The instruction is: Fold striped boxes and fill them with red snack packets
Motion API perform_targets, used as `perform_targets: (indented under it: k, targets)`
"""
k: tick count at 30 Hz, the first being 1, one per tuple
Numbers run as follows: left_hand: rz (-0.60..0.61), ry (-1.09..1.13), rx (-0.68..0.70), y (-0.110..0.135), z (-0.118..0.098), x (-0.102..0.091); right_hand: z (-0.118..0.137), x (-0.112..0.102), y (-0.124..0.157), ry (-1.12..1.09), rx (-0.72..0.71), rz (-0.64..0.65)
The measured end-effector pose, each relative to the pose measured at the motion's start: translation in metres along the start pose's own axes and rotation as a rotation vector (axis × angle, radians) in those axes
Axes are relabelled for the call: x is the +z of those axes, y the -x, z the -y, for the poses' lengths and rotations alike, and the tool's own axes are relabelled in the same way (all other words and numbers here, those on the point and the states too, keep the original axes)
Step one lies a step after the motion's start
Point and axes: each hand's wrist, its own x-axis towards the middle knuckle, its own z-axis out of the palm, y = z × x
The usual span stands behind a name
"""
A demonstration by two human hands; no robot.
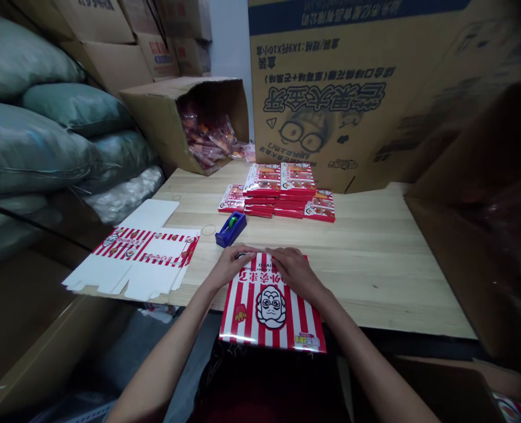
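Observation:
A red-and-white striped box [271,314] with a cartoon face lies at the near edge of the wooden table [375,258], overhanging towards me. My left hand [230,263] rests on its far left corner, fingers curled down onto it. My right hand [294,271] presses on the far right part of the top, fingers bent over the far edge. Just beyond my left hand stands a blue tape dispenser [231,228].
Flat unfolded striped cartons [143,252] lie at the table's left end. Stacks of red packets [282,191] sit mid-table. An open cardboard box of snack bags [198,126] lies on its side behind; large cartons [330,88] at the back, grey sacks [44,135] at left.

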Motion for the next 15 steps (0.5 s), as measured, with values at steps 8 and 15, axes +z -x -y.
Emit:
perform_targets:
  k: [8, 15]
  targets:
    - [-0.004, 0.021, 0.023, -0.036, 0.006, -0.006, -0.013, -0.002, 0.018, 0.092, 0.131, -0.111]
    - [-0.036, 0.146, -0.12, -0.035, 0.02, -0.004, -0.015, 0.003, 0.016, 0.02, 0.169, -0.167]
